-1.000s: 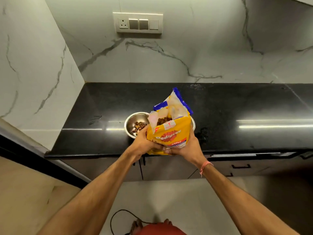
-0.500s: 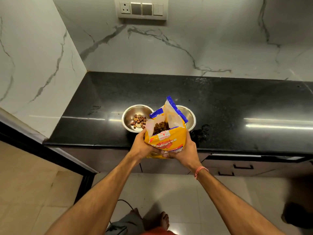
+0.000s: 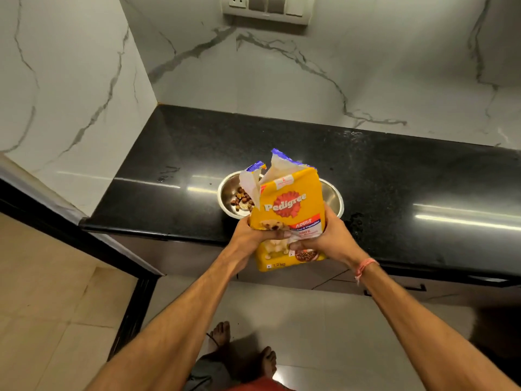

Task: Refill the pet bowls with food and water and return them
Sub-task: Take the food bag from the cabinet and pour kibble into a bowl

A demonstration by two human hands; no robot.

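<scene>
Both hands hold a yellow pet food bag (image 3: 290, 210) upright above the counter's front edge, its torn top open. My left hand (image 3: 255, 235) grips the bag's lower left side. On the lower right side, my right hand (image 3: 324, 238) grips it too. Behind the bag stand two steel bowls side by side on the black counter (image 3: 174, 198). The left bowl (image 3: 228, 193) holds some brown kibble. The right bowl (image 3: 334, 200) is mostly hidden by the bag, so its inside cannot be seen.
White marble walls close the counter at the back and left. A switch panel (image 3: 267, 7) sits high on the back wall. Cabinet drawers with a black handle (image 3: 394, 290) are under the counter. My bare feet (image 3: 242, 348) stand on the tiled floor.
The bag has been tipped back upright, so its printed front faces me and the kibble inside is hidden. Both hands keep their grip on it.
</scene>
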